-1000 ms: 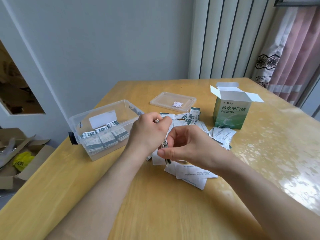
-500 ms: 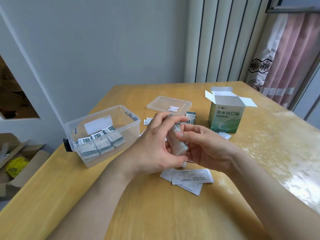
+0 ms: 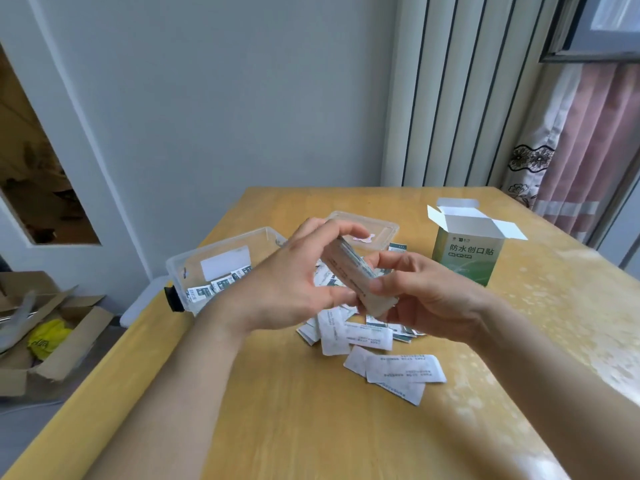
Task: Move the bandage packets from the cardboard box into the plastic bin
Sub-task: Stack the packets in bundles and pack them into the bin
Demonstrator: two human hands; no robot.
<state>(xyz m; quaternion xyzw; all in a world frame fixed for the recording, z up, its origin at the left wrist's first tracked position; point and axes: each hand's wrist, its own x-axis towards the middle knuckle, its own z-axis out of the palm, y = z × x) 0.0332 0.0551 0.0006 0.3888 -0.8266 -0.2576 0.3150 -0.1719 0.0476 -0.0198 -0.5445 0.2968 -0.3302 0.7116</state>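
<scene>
The left forearm comes in from the lower left and the right forearm from the lower right, both bare, meeting above the surface. The left grip is raised, its fingers arched over the far end of a stack of packets and its thumb set against the near end. The right grip faces it, thumb and curled fingers pinching the stack's near right edge. The stack sits tilted between the two, clear of the surface. The thumbs lie just beside each other
</scene>
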